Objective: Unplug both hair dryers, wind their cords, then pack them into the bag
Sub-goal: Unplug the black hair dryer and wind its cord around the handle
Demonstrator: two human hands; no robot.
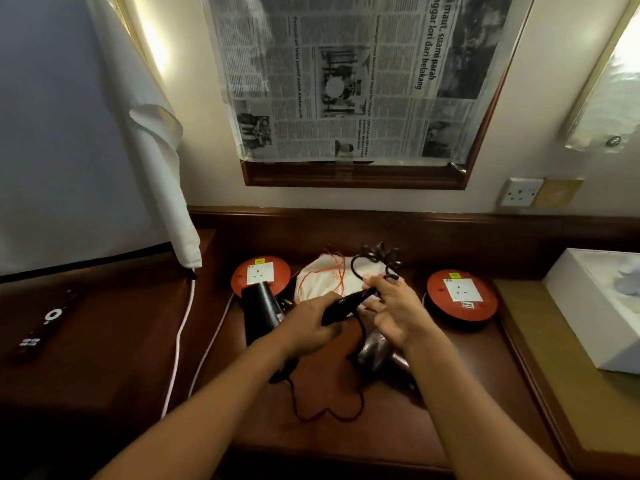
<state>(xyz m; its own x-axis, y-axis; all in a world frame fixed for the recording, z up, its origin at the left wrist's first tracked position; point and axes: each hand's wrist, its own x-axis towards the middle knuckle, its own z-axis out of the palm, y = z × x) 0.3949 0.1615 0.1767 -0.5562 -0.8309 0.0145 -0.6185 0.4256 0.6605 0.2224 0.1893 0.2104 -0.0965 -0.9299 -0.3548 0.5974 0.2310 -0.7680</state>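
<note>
While a person looks down at a dark wooden bench (346, 441), both bare hands work at its middle. The left hand (311, 327) is wrapped around the handle of a black hair dryer (263, 306), whose round barrel points up and to the left. The right hand (394, 313) pinches the dryer's black cord (358, 268) near where it leaves the handle, fingers (377, 289) curled narrowly on it. A bunch of cord loops stands up just beyond that hand, and a loose run of cord trails in curves on the bench nearer the person.

A second hair dryer (377, 351), dark and glossy, lies on the bench under the right wrist. Behind the hands sits a pale drawstring bag (322, 282) with an orange string, between two round red socket reels (260, 276) (461, 295); no plug shows in either socket.

The dryers look like hard plastic, moderately light and smooth, best held by the handle. Their cords seem limp and springy, likely to uncoil unless pinched across the loops. The bag appears soft and will probably need its mouth held open.

A remote control (45, 323) lies far left, a white box (595, 306) at right.
</note>
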